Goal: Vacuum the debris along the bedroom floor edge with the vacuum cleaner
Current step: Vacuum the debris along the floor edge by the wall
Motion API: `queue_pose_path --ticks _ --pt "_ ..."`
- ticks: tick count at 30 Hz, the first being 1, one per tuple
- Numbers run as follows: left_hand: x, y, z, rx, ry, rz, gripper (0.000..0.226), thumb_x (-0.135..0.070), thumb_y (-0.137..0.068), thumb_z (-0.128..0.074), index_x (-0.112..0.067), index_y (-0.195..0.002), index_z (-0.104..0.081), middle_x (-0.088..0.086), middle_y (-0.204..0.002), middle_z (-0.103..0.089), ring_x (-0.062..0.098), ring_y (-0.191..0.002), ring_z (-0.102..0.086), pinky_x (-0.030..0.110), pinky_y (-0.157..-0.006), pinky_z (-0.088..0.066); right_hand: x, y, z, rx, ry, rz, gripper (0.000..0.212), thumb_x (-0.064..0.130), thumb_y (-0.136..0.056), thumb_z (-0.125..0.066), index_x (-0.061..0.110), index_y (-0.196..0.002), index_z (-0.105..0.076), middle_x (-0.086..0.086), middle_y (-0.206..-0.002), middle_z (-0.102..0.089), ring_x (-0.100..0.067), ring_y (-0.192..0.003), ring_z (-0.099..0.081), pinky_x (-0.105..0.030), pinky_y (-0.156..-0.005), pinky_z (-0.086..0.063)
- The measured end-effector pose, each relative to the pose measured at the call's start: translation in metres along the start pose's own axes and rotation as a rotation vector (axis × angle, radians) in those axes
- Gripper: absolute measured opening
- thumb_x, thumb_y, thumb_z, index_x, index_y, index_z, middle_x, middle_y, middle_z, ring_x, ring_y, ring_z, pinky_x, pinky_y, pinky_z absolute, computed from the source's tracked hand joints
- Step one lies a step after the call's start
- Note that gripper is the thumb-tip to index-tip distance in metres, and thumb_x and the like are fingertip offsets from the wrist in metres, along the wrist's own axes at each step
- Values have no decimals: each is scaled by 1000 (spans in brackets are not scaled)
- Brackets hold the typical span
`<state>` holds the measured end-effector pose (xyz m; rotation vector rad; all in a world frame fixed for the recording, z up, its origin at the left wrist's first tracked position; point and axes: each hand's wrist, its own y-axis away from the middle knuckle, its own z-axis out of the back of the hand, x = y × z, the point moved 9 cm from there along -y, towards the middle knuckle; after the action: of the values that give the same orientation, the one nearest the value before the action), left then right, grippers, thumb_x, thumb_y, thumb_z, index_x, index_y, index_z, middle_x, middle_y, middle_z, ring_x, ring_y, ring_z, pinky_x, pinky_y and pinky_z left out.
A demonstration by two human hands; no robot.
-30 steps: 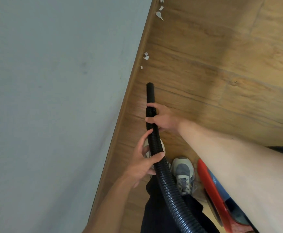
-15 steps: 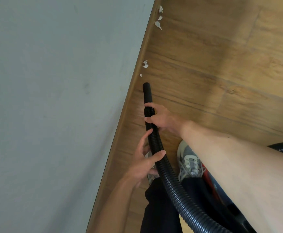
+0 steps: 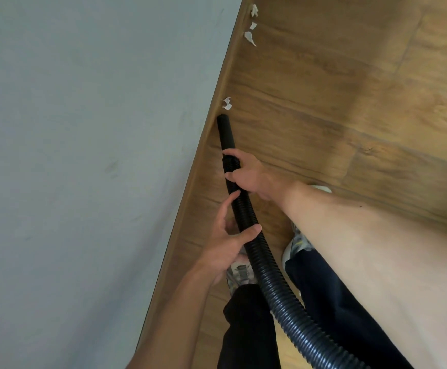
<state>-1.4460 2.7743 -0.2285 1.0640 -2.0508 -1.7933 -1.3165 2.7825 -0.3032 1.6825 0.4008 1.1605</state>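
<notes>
Pointing along the floor (image 3: 323,115) edge beside the wall (image 3: 84,155), the vacuum hose (image 3: 269,275) stops just short of a paper scrap (image 3: 227,103). The right hand (image 3: 246,174) grips it near the front. Just behind, the left hand (image 3: 225,243) holds it between thumb and loosely extended fingers.

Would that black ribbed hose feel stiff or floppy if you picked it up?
Likely floppy: the ribbed hose bends below the left hand, and the right hand grips nearer the tip to aim it. The smooth nozzle looks straight, probably rigid.
</notes>
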Motion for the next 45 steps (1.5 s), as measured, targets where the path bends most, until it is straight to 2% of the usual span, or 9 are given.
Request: queue_pose_path --ticks 7,13,18,26,32,35,40,42,45 --pt "-14 -15 -14 -19 -26 4 77 -4 -88 -73 -54 -139 -44 3 -134 -56 21 -117 -63 46 -73 -63 7 -9 22 -26 -5 52 60 -1 -94 -54 28 -146 -44 2 -118 -47 -12 -97 -52 -14 -66 -46" --pt "-28 -23 -25 -24 -50 22 78 -3 -88 -74 -54 -139 -44 8 -138 -52 27 -121 -60 47 -71 -63 15 -15 36 0 -40 46 60 -3 -94 -55 28 -145 -44 -4 -125 -52 -20 -106 -56 -30 -85 -54" --pt "-44 -31 -37 -26 -57 18 78 0 -87 -74 -53 -138 -46 5 -129 -58 26 -113 -65 49 -74 -62 28 -19 55 2 0 54 59 0 -96 -53 28 -147 -41 2 -119 -47 -11 -96 -52 -13 -67 -45" --pt "-73 -45 -68 -16 -129 22 78 0 -88 -72 -52 -140 -43 -1 -122 -57 24 -108 -68 44 -70 -63 44 -22 97 3 11 46 61 -2 -96 -52 27 -148 -40 1 -121 -47 -12 -99 -51 -13 -65 -44" --pt "-92 -56 -88 -25 -167 26 78 -2 -88 -73 -54 -137 -44 -3 -121 -57 25 -109 -67 53 -78 -61 56 -27 123 9 15 41 62 -2 -96 -51 28 -148 -40 -2 -127 -47 -15 -104 -51 -16 -65 -46" --pt "-105 -61 -98 -27 -174 12 78 -3 -87 -74 -55 -137 -44 -3 -124 -55 26 -112 -66 53 -79 -62 67 -30 137 8 31 55 63 -1 -95 -52 28 -149 -39 -4 -134 -47 -16 -106 -51 -19 -72 -48" --pt "-127 -73 -103 -22 -221 -22 79 -5 -88 -74 -51 -142 -40 -1 -126 -55 17 -104 -67 39 -69 -64 85 -40 152 -46 47 63 60 0 -97 -51 28 -148 -40 3 -119 -43 -10 -92 -49 -7 -48 -43" --pt "-129 -78 -103 -16 -245 -28 78 -7 -88 -74 -51 -143 -39 -3 -123 -54 15 -100 -67 35 -65 -63 86 -43 156 -61 47 60 59 0 -97 -51 28 -148 -40 4 -118 -43 -11 -94 -48 -3 -47 -42" --pt "-134 -80 -103 -3 -241 -17 78 -8 -88 -75 -52 -142 -40 -1 -125 -53 18 -101 -67 34 -63 -62 90 -44 159 -82 34 58 59 -1 -97 -51 29 -147 -41 4 -119 -44 -12 -97 -49 -10 -53 -45"
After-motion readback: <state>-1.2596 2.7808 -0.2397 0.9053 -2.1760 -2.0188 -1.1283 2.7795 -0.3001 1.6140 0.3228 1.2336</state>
